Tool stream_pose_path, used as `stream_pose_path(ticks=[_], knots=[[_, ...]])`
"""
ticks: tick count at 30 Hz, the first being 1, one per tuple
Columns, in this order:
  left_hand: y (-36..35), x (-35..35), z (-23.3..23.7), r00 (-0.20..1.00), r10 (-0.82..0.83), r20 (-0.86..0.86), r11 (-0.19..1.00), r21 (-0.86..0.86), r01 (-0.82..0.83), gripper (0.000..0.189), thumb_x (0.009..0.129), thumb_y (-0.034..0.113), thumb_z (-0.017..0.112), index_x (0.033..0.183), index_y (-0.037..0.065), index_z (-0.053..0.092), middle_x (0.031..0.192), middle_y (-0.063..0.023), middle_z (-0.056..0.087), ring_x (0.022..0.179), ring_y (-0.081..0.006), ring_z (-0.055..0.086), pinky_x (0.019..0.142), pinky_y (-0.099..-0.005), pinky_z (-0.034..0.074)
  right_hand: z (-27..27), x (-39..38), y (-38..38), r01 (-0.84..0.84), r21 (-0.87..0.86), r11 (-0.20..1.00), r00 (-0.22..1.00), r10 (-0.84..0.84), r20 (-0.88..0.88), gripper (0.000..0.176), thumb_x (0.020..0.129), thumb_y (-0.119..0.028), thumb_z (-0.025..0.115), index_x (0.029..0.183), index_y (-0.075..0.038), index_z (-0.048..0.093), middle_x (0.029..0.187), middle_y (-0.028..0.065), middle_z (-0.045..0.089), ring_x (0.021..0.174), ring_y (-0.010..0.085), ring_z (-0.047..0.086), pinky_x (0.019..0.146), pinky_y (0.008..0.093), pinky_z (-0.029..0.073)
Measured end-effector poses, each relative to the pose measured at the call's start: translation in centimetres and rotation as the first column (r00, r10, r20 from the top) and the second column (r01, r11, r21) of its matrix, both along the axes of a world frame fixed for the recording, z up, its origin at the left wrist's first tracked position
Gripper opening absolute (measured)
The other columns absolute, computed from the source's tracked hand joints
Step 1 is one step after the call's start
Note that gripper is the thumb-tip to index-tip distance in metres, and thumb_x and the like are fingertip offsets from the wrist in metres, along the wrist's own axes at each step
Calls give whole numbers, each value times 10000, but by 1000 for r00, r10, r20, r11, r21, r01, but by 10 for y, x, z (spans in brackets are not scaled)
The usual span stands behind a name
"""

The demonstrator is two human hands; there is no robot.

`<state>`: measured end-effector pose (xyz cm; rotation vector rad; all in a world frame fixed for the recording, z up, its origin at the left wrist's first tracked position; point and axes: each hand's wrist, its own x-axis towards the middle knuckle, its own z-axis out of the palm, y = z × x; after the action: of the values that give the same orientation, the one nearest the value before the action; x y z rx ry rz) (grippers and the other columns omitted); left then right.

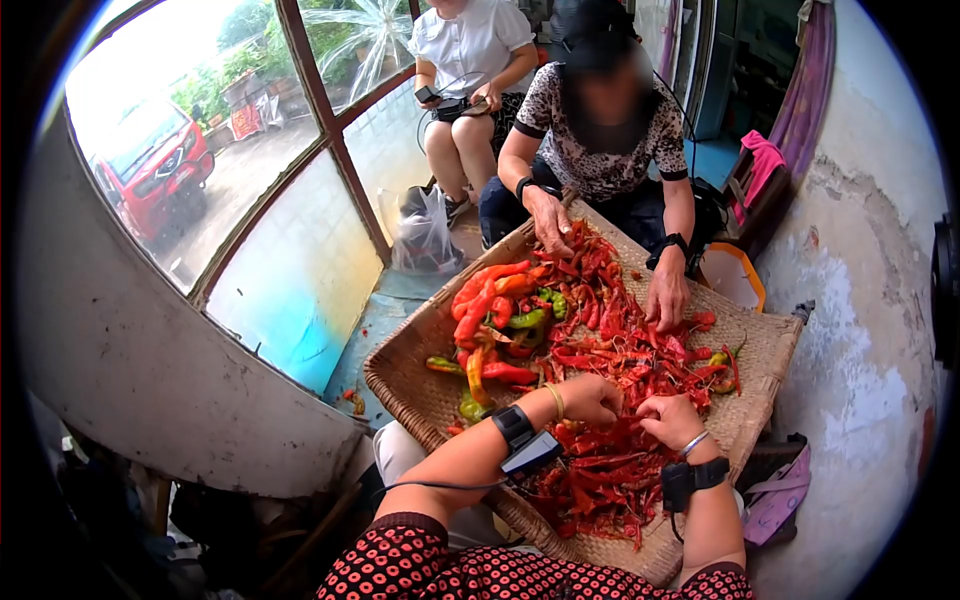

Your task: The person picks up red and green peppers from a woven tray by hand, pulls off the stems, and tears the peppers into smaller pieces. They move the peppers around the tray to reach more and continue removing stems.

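Head view showed left hand and right hand curled inward over red peppers; their grip couldn't be told.

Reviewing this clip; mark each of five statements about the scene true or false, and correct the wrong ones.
1. The left hand and right hand are at the small red chillies on the tray. True.
2. Most large peppers lie on the tray's right side. False: most large peppers lie on its left.
3. The co-worker across the tray wears a black cap. True.
4. The car outside is blue. False: the car is red.
5. A silver bracelet is on the right wrist. True.
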<state>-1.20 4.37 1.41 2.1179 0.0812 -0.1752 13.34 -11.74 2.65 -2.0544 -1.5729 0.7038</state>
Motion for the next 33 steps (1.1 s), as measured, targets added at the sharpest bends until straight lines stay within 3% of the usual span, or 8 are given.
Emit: stream_pose_path(ticks=[4,9,11,16,23,26,28,33], knots=[[17,-8,15,996,69,-60,984,-162,-77,156,778,142,601,887,33,623,754,-23,619,693,-98,562,633,-255,458,-10,12,-3,-34,-6,999,996,34,87,187,689,-154,612,843,-48,633,725,117,628,653,233,608,617,306,474],[18,-3,2,814,516,267,852,-262,-453,198,763,155,637,921,39,608,828,-48,605,734,-140,567,661,-287,468,7,4,-4,37,63,997,945,-15,-328,124,734,-108,609,815,-14,608,676,46,604,550,123,566,516,263,462],[12,-7,11,627,316,712,665,305,-682,257,745,151,646,971,42,588,914,-97,576,815,-231,565,716,-328,468,12,1,-5,84,31,996,863,-57,-502,94,759,-89,590,814,-14,593,669,35,590,522,93,542,483,238,447],[-11,5,-8,894,131,429,972,124,-201,290,761,142,600,1029,38,557,977,-139,576,907,-284,560,787,-351,451,18,-4,-3,164,44,985,540,-52,-840,24,809,-44,539,798,-23,546,665,47,589,443,56,484,416,189,408],[-30,11,-29,956,-273,109,959,-45,279,311,708,138,617,1012,78,598,925,-127,612,850,-276,581,743,-349,460,9,-6,8,504,186,843,366,-13,-931,134,823,-73,509,924,10,539,854,104,599,571,99,556,481,207,453],[-32,8,-21,969,-245,14,966,84,243,303,698,148,611,994,81,612,889,-113,624,824,-271,587,729,-346,462,-9,8,11,554,184,812,526,-171,-833,234,808,-99,535,1007,22,518,906,114,578,636,121,571,523,239,471],[-29,6,-18,983,-144,111,983,128,130,257,709,169,608,953,87,613,860,-107,618,817,-268,585,714,-351,460,-18,7,10,386,249,888,906,-314,-284,290,770,-117,573,1026,8,525,868,114,565,667,166,581,567,277,476],[-11,2,-17,908,196,370,748,542,-382,211,703,208,619,868,78,604,820,-88,587,811,-272,559,690,-365,461,-16,-9,9,-55,71,996,988,44,147,389,714,-241,635,1060,-82,550,980,155,558,902,327,539,780,383,439]])
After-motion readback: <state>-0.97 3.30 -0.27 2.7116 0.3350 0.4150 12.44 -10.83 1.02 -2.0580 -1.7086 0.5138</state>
